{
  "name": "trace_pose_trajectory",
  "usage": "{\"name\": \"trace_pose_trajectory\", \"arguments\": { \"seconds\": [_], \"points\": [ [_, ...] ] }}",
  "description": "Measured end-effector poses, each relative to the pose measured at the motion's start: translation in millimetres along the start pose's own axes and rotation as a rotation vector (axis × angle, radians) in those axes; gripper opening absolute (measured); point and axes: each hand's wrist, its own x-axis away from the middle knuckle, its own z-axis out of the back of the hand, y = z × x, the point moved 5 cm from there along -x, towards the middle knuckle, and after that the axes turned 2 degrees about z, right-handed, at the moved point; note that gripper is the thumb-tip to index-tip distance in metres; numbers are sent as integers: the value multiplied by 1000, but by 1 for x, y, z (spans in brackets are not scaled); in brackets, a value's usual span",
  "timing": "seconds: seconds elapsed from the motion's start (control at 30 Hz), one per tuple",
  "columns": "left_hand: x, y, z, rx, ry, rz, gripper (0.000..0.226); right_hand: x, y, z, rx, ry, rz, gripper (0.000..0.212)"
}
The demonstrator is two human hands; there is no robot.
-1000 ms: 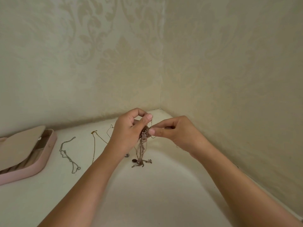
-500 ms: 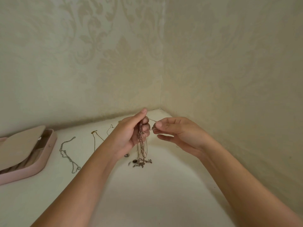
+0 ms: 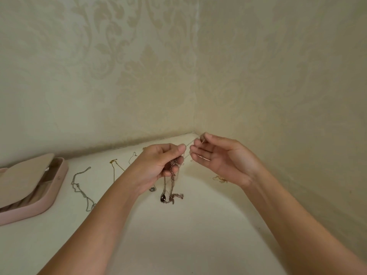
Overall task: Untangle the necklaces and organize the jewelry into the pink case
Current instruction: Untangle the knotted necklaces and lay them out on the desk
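My left hand [image 3: 156, 165] grips the tangle of necklaces [image 3: 173, 171] in curled fingers. The tangle's lower ends and a dark pendant [image 3: 163, 198] touch the table [image 3: 178, 245]. Since half a second ago my right hand [image 3: 224, 161] has drawn away to the right and farther back. Its thumb and forefinger pinch a thin chain [image 3: 191, 141], now stretched between the two hands, and the other fingers are loosely spread. The pink case [image 3: 59, 185] lies open at the left as before. A silver chain [image 3: 79, 190] and a gold chain [image 3: 114, 171] lie on the table between the case and my left arm.
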Motion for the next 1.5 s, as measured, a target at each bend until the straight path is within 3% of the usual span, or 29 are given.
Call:
{"name": "trace_pose_trajectory", "arguments": {
  "seconds": [0.1, 0.2, 0.5, 0.63, 0.77, 0.9, 0.97, 1.17, 1.3, 1.5],
  "points": [
    [1, -1, -3, -28, -35, 6, 21, 1, 0, -1, -137, -19, -52, 7],
    [1, -3, -3, 16, -65, 17, 24, -1, -1, 0, -235, -130, -121, 24],
    [-1, -2, -2, 299, -110, 64, 31, 6, -2, 1, -264, -230, -257, 65],
    [-3, -6, 3, 301, -9, 118, 23, 7, -4, 2, 0, -100, -204, 45],
    [-4, -6, 6, 295, 17, 131, 13, 3, -12, 19, 96, 102, -125, 26],
    [-3, -8, 3, 217, -5, 143, 21, 4, -22, 39, 606, 375, 29, 13],
    [-4, -9, 3, 227, -8, 149, 20, 5, -24, 39, 737, 436, 87, 11],
    [-6, -14, 0, 196, -5, 169, 25, 4, -18, 15, 1066, 366, 241, 18],
    [-7, -18, -3, 211, -3, 193, 30, 3, -5, -1, 1011, 204, 278, 5],
    [-8, -19, -3, 270, -1, 198, 34, 2, 0, -6, 1224, 215, 389, 25]
  ]
}}
